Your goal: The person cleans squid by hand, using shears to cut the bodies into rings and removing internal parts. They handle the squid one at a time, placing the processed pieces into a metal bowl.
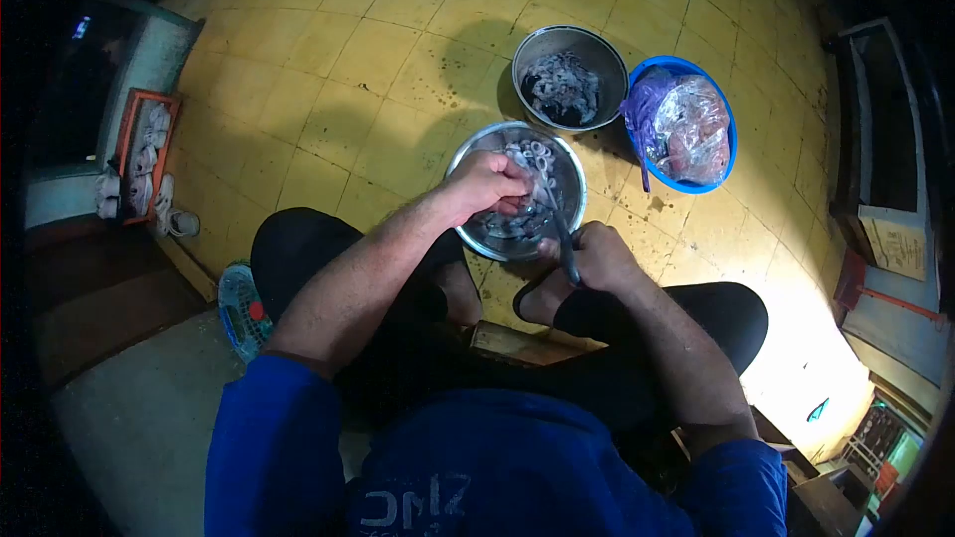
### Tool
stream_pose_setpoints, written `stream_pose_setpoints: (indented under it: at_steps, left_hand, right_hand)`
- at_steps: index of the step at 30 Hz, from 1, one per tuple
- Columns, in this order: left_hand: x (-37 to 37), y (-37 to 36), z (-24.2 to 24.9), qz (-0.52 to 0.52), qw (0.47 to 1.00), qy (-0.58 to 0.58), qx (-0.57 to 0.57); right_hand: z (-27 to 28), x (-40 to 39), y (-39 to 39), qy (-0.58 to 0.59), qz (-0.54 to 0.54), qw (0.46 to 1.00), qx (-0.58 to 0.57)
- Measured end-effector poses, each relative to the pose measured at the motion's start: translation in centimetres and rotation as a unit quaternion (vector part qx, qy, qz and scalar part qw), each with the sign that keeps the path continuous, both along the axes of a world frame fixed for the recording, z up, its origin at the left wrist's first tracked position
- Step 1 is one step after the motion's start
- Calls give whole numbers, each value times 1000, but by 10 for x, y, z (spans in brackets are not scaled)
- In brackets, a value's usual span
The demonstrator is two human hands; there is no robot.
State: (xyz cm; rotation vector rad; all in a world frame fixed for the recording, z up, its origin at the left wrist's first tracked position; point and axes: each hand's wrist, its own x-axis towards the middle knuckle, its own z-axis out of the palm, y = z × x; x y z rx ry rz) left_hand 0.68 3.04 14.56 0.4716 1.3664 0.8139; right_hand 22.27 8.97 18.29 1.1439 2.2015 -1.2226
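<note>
A metal bowl (pixel 466 144) stands on the floor between my feet, holding pale squid rings (pixel 537 153) and other wet, greyish pieces. Over its left side, my left hand (pixel 491 183) is closed with curled fingers; whatever is in them is hidden. My right hand (pixel 603 257), at the bowl's lower right rim, grips a knife (pixel 568 257) by its dark handle. The blade points up across the bowl, close to the left hand's fingertips.
Behind the bowl sits a deeper metal pot (pixel 520 75) with more greyish pieces. A blue basin (pixel 734 129) beside it holds clear plastic and a purple bag (pixel 649 119). Yellow tiles (pixel 388 50) cover the floor. At left are a green plastic basket (pixel 237 313) and a shoe rack (pixel 129 144).
</note>
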Motion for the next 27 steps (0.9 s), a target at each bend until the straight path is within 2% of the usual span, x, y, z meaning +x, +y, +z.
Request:
stream_pose_setpoints:
  at_steps: [2, 4, 5, 7, 8, 10, 12, 15, 17, 18, 19, 21, 23, 25, 26, 27]
  left_hand:
    - [-2, 2, -3, 6, 1000, 18, -2]
    - [-7, 1, -23, -68, 986, 152, -10]
    - [-7, -1, -32, -70, 986, 153, -10]
    - [-6, -5, -47, -115, 925, 350, 97]
    - [-6, -4, -57, -116, 925, 349, 99]
    - [-5, -1, -83, -298, 844, 438, 86]
    - [7, -7, -113, -322, 833, 443, 85]
    - [23, -13, -129, -358, 808, 456, 101]
    - [34, -16, -165, -300, 775, 551, 78]
    - [36, -21, -165, -283, 747, 590, 120]
    - [39, -19, -168, -284, 748, 586, 124]
    - [43, -16, -169, -320, 754, 573, 39]
    - [37, -14, -164, -331, 752, 569, 42]
    - [30, -9, -170, -340, 798, 496, 41]
    - [30, -10, -172, -342, 797, 496, 42]
    - [31, -9, -161, -309, 818, 483, 43]
  right_hand:
    - [-5, 2, 4, -15, -8, 1000, -3]
    - [-8, 3, 6, -30, -18, 999, -6]
    - [-9, 3, 7, -32, -29, 999, 0]
    - [-8, 4, 7, -33, -42, 999, 7]
    - [-6, 3, 6, -8, -50, 998, 23]
    - [-1, 5, 7, 14, -60, 997, 40]
    - [1, 5, 11, -5, -70, 997, -14]
    - [-1, 5, 8, 15, -56, 998, 4]
    - [-1, 4, 7, 18, -50, 999, 3]
    - [-2, 5, 6, 19, -42, 999, -1]
    - [-6, 6, 7, 15, -44, 999, 0]
    - [-11, 6, 8, -15, -34, 999, 1]
    - [-7, 6, 9, -7, -37, 999, -8]
    - [-5, 4, 10, 4, -42, 999, -14]
    - [-7, 3, 9, 5, -41, 999, -7]
    - [-7, 4, 9, 5, -39, 999, 0]
